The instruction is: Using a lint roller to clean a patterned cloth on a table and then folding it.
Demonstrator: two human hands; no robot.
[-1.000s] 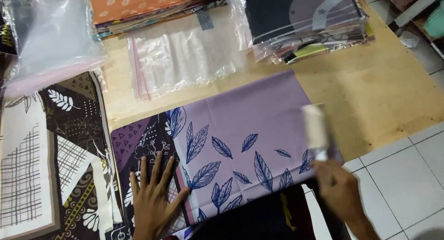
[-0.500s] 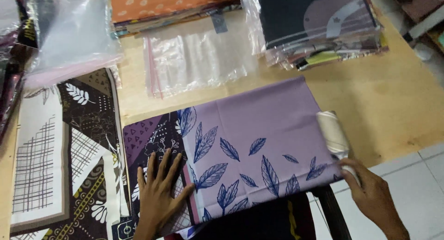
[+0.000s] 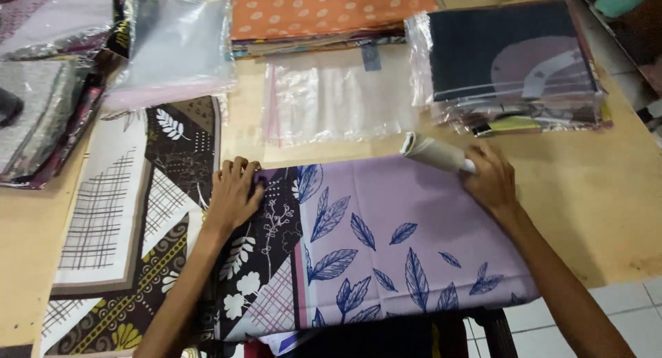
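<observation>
Two hands work on one folded purple cloth [image 3: 407, 241] printed with dark blue leaves, which lies flat at the near edge of the wooden table [image 3: 620, 213], directly in front of the person. The left hand [image 3: 234, 192] rests open and palm down on the cloth's dark patterned end, fingers spread and pressing it flat. The right hand [image 3: 491, 179] is closed around the handle of one white lint roller [image 3: 434, 153], whose roll lies on the cloth's far edge, pointing left.

Left of the cloth, one brown and cream patterned cloth [image 3: 131, 227] lies spread flat, touching it. Beyond, one empty clear zip bag [image 3: 338, 99] lies flat on the table. To its left sits one more clear bag [image 3: 176, 44], puffed and shiny. At the far middle is one stack of folded fabric topped with an orange dotted cloth [image 3: 324, 10]. At the far right stands one stack of cloths sealed in clear plastic bags [image 3: 510, 68], the top one dark with a pale mauve shape. At the far left lies another heap of bagged cloths [image 3: 41, 116], grey and dark.

The table is pale bare wood; white floor tiles [image 3: 620, 310] show at the lower right
</observation>
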